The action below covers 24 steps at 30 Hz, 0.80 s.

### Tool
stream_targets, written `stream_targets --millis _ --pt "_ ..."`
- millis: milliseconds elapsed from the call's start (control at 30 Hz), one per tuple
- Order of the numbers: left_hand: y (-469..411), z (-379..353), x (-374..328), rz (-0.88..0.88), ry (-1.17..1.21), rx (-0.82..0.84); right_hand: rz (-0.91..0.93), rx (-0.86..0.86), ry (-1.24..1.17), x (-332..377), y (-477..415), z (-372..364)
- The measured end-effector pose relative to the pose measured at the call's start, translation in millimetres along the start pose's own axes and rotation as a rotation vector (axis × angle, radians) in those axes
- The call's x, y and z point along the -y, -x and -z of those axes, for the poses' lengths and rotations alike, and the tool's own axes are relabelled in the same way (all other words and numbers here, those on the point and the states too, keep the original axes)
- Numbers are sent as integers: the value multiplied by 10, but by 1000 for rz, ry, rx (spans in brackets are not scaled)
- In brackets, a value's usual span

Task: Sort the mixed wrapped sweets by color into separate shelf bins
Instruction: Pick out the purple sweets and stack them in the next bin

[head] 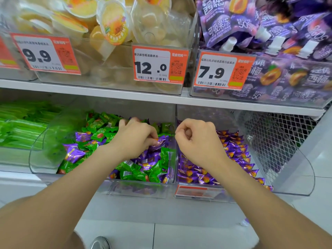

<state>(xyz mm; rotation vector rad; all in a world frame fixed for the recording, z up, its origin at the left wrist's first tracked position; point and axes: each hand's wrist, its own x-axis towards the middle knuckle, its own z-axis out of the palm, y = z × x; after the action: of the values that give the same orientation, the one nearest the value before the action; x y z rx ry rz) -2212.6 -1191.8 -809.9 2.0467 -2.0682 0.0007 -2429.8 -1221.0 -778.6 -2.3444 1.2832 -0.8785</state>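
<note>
Green and purple wrapped sweets (142, 168) lie mixed in the clear middle bin (136, 190) on the lower shelf. To its right, a second clear bin (294, 178) holds only purple sweets (239, 155). My left hand (134, 139) is inside the mixed bin and pinches a purple sweet (159, 141) between thumb and fingers. Over the near left part of the purple bin hovers my right hand (197, 139), curled into a fist; no sweet shows in it.
Green packets (19, 130) fill the bin at far left. The upper shelf (107, 91) carries clear bins of jelly cups (113, 24) and purple pouches (269, 33), with price tags (159, 64) in front. Wire mesh (280, 133) stands at right. White floor lies below.
</note>
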Motion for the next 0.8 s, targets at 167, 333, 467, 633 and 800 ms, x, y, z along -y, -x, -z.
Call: stream_targets --millis 167,333,467,633,800 --pt "279 360 -62 15 483 -80 110 4 -85 1 6 13" --pt "473 536 -119 110 867 27 392 177 -25 69 53 15" --pt "522 584 -163 181 978 -6 386 162 -11 140 1 -9" --pt "533 610 -189 220 1023 -126 240 160 20 202 -52 43" --pt "586 683 -269 17 858 -45 4 221 -164 300 -53 164"
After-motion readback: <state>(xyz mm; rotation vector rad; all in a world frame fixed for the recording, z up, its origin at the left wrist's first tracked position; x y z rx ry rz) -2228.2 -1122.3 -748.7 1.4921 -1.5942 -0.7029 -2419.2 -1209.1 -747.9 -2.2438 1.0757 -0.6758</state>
